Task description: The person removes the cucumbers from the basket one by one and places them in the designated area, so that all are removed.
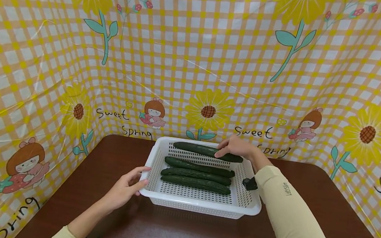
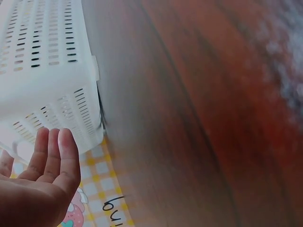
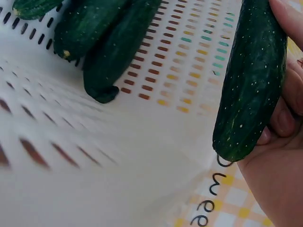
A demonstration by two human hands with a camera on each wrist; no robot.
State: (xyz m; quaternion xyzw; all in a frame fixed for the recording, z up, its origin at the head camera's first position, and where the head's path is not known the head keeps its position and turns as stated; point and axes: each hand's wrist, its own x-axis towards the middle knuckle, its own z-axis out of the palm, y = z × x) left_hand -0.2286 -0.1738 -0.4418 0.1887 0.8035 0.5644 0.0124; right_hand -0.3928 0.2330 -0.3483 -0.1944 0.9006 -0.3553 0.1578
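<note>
A white perforated plastic basket (image 1: pixel 202 204) stands on the table. Inside it, three dark green cucumbers (image 1: pixel 199 167) lie side by side, their ends visible as cucumbers (image 3: pixel 102 52) in the right wrist view. My right hand (image 1: pixel 236 148) grips another cucumber (image 1: pixel 192 148) near its right end, at the basket's far side. In the right wrist view that cucumber (image 3: pixel 251 80) is held up beside the far wall, with fingers behind it. My left hand (image 1: pixel 127 186) holds the basket's left rim with the thumb on top. Several fingertips (image 2: pixel 68 142) show by the wall in the left wrist view.
The dark brown table (image 1: pixel 178 234) spreads around the basket. A checked cloth (image 1: pixel 195 69) with sunflowers hangs behind and along both sides. A black wrist camera (image 1: pixel 250 184) on the right sleeve is over the basket's right side.
</note>
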